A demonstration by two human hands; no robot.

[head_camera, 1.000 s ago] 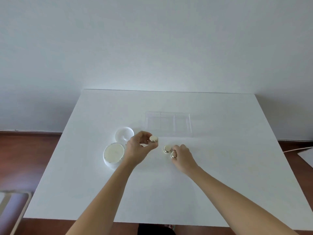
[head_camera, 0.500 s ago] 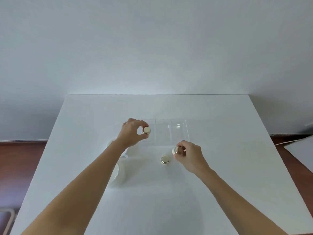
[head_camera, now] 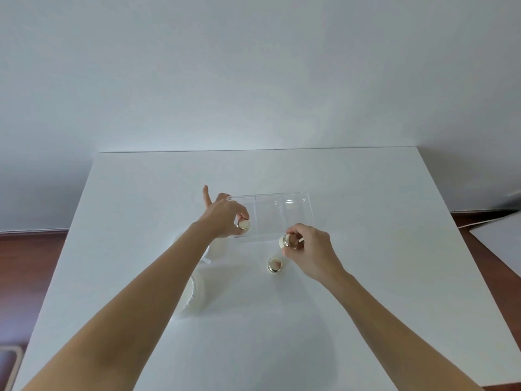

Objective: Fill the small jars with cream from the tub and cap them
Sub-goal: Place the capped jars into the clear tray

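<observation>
Compared with half a second back, not much has changed apart from the left hand (head_camera: 225,214), which has pushed a little farther out so the small gold-capped jar (head_camera: 244,224) it pinches now sits over the near-left corner of the clear plastic divided tray (head_camera: 296,203), where before it was just at that corner. The right hand (head_camera: 311,249) is pretty much where it was, and the loose jar on the white bench (head_camera: 366,221) hasn't budged. Pose-wise, the left arm reaches forward from the lower left, thumb and curled fingers (head_camera: 242,211) gripping the jar, with one finger sticking straight up away from the rest. The right arm comes in from the lower right, its fingers curled around a second small gold-rimmed jar (head_camera: 289,240), held tilted on its side just off the tray's near edge; whether it's touching the bench can't be made out. The third small gold jar (head_camera: 275,265) stands on the bench by itself, just nearer than the right hand, between the two arms. The big white cream tub (head_camera: 194,294) is mostly hidden behind the left forearm, only its right rim peeking out, and a round white lid (head_camera: 218,246) pokes out just beyond it under the left wrist.
</observation>
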